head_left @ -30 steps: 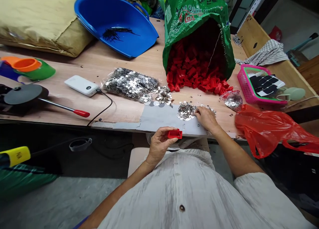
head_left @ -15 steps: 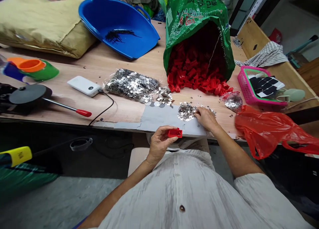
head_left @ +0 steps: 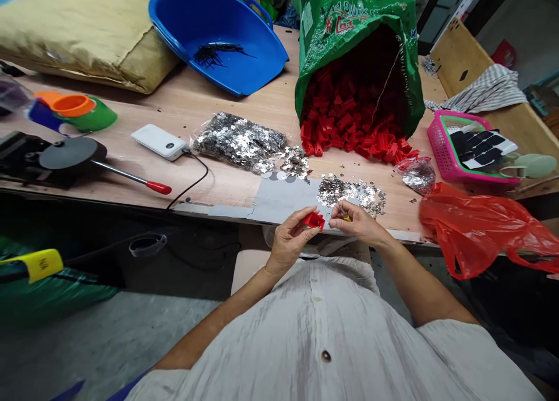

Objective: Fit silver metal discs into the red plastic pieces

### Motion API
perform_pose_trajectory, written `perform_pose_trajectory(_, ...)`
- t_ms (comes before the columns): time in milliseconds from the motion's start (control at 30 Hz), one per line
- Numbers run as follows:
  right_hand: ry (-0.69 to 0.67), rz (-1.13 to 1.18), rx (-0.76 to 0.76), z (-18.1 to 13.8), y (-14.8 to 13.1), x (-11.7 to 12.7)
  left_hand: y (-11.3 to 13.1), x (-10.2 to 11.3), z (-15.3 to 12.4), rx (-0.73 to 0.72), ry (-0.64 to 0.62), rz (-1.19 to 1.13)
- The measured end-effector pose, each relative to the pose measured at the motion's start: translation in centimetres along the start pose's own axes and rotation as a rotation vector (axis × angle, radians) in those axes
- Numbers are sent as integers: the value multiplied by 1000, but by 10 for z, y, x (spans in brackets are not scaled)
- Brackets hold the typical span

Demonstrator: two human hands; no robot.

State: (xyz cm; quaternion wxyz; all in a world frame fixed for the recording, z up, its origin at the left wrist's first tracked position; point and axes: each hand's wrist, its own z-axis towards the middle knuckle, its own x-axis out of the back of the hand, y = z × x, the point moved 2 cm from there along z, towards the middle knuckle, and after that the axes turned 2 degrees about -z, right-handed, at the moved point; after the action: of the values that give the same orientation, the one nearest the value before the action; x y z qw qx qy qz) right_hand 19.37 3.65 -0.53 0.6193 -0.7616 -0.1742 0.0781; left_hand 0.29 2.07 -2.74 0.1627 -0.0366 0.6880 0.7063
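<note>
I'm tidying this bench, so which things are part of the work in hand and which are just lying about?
In use: red plastic piece in left hand; right hand; silver bits; green sack.
Lying about: blue basin, power bank, pink basket, red bag.

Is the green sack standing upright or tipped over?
Tipped over: the green sack lies on its side on the table, mouth toward the person, red parts spilling out.

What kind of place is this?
Probably a small piecework assembly bench: a green woven sack spills red plastic clips onto a wooden table, beside heaps of tiny silver metal pieces.
</note>
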Motion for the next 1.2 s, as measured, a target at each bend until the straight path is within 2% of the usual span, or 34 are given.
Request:
perform_pose_trajectory(267,-48,54,-18,1,0,-8,5,-2,-2,-138,-109,184)
perform_pose_trajectory(400,-30,62,-75,-2,1,-11,8,-6,-3,-187,-162,243)
perform_pose_trajectory(500,6,81,-101,-3,2,-13,6,-5,-3,-90,-147,180)
perform_pose_trajectory(633,-8,136,-89,-6,1,-16,-2,-3,-3,101,-93,-59)
perform_pose_trajectory(833,-4,118,-63,-10,-1,-17,-7,-4,-1,209,-44,-318)
perform_pose_trajectory(1000,57,-28,5,-12,1,-19,-6,-8,-3,201,-79,-336)
perform_pose_trajectory(1133,58,-81,37,-11,4,-18,-5,-7,-2,122,-123,-229)
perform_pose_trajectory(1200,69,-178,68,-9,7,-15,-6,-2,1,70,-133,-134)
